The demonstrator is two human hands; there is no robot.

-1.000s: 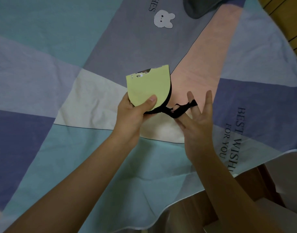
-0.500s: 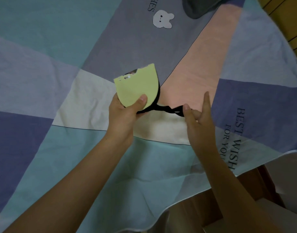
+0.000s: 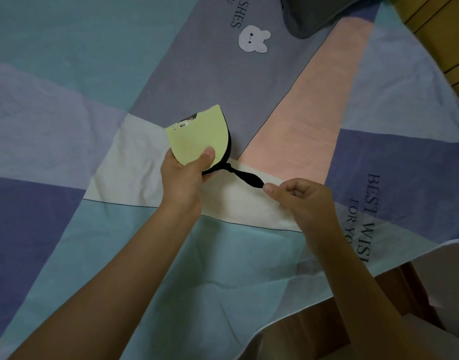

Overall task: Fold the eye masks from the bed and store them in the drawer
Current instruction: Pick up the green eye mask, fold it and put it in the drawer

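A pale yellow eye mask [image 3: 197, 133], folded in half with a black backing, is held just above the bed. My left hand [image 3: 184, 175] grips its lower edge, thumb pressed on the yellow face. Its black elastic strap [image 3: 246, 176] runs out to the right, pulled into a taut bunch. My right hand [image 3: 303, 201] pinches the strap's end between thumb and curled fingers. No drawer is in view.
The bed is covered by a patchwork sheet [image 3: 93, 61] in teal, grey, pink and blue with a white bunny print [image 3: 254, 38]. A dark grey cushion [image 3: 308, 14] lies at the top. The bed's edge [image 3: 327, 300] drops off at lower right; wooden flooring [image 3: 446, 40] shows at upper right.
My right hand went from spread fingers looped in the strap to a closed pinch on its end, pulling it out to the right. The mask shifted slightly left in my left hand.
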